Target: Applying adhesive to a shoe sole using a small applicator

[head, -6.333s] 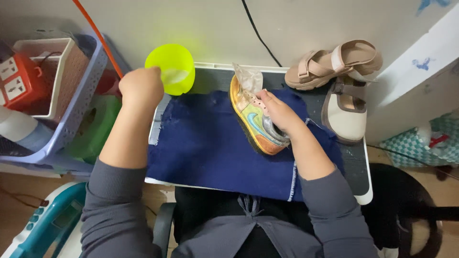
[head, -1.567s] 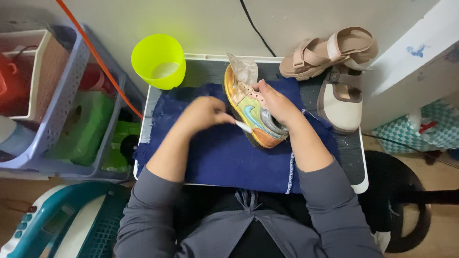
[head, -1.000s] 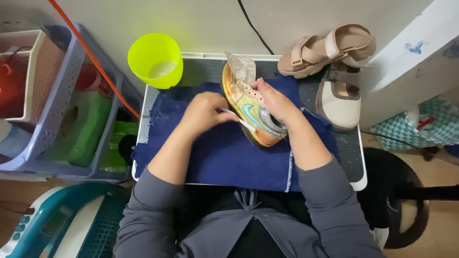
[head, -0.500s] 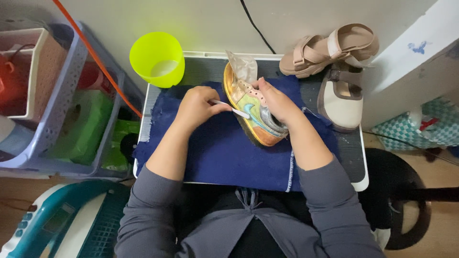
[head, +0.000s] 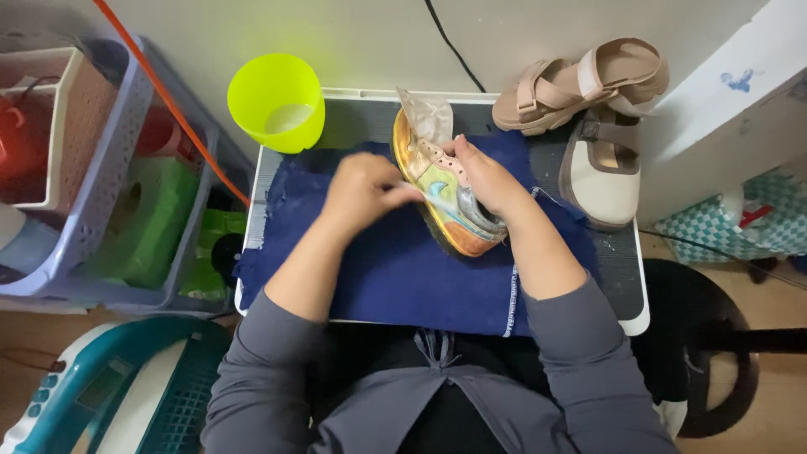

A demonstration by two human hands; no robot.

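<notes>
nearest the body, a dark blue cloth (head: 395,277) covers the small grey table (head: 626,294). on it the left hand (head: 363,189) is pinched narrow round a thin white brush-like tool (head: 424,190), too blurred to name surely, its tip touching the side of the multicoloured sneaker (head: 445,197). the sneaker lies just to the right of that hand, tipped on its edge, long axis running from the near right up toward the far left. the right hand (head: 487,176) clasps the sneaker from its far-right side, fingers over the collar. beyond stand a lime green cup (head: 277,101), a tan sandal (head: 580,84) and a beige shoe (head: 601,168).
</notes>
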